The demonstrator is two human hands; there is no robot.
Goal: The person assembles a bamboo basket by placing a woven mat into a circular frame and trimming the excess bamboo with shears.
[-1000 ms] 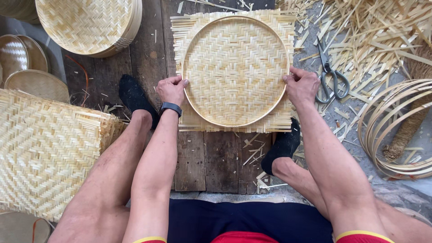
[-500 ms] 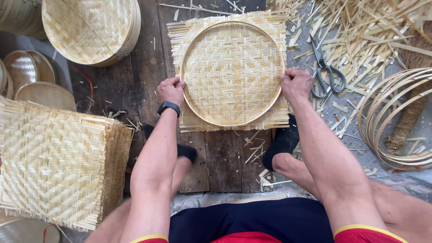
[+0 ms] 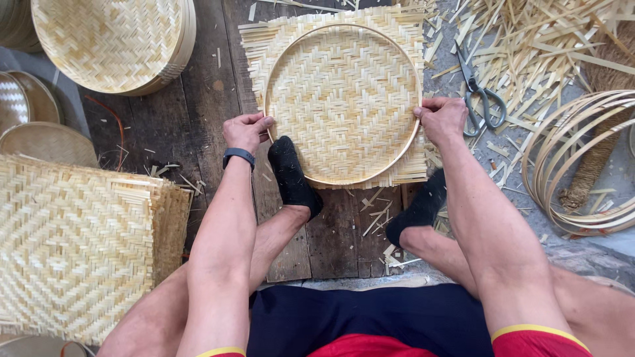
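Dark wooden plank floor (image 3: 198,125), littered with bamboo slivers. Upper left: stack of finished round woven trays (image 3: 112,39). Lower left: pile of square woven mats (image 3: 73,251). Upper right: loose bamboo strips (image 3: 549,39), scissors (image 3: 481,99) just beside right hand, coiled bamboo hoops (image 3: 582,165) farther right. Centre: woven mat (image 3: 344,99) lying flat on floor, round bamboo hoop (image 3: 397,155) pressed onto it. Left hand (image 3: 246,130) curled closed on hoop's left edge, right hand (image 3: 442,119) closed on its right edge. Left black-socked foot (image 3: 291,175) resting on lower-left rim; right socked foot (image 3: 417,208) just below mat.
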